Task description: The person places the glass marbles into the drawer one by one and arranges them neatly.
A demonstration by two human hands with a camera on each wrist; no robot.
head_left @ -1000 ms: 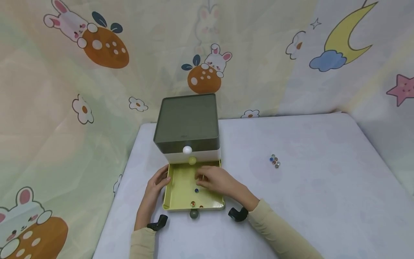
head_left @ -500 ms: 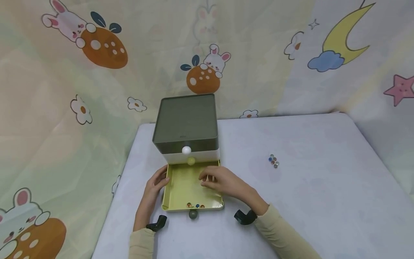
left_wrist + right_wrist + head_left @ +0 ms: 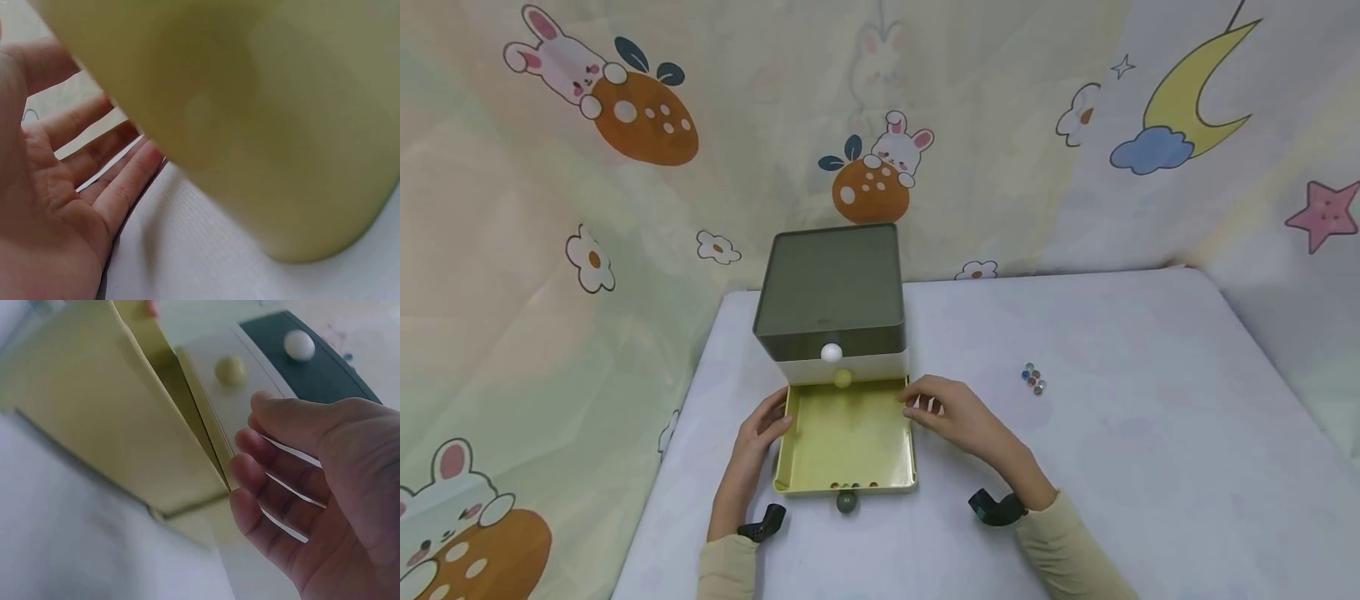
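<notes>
A pull-out yellow drawer (image 3: 850, 433) extends from a small cabinet (image 3: 835, 283) with a dark green top. Several marbles (image 3: 854, 485) lie in it along the front wall. My left hand (image 3: 758, 437) holds the drawer's left side, its thumb at the rim; in the left wrist view, some fingertips are hidden behind the drawer wall. My right hand (image 3: 951, 412) is by the rear right rim, fingers loosely bent, with nothing between them in the right wrist view. Whether it touches the rim I cannot tell.
A cluster of several marbles (image 3: 1033, 379) lies on the white tablecloth (image 3: 1150, 433) to the right. Above the drawer are a white knob (image 3: 831, 352) and a yellow knob (image 3: 842, 378); a dark green knob (image 3: 847, 502) is on its front. Printed fabric hangs behind.
My right hand has moved from over the drawer's middle out to its right rim. A blue marble has rolled to the front wall beside the others. The left hand stays put.
</notes>
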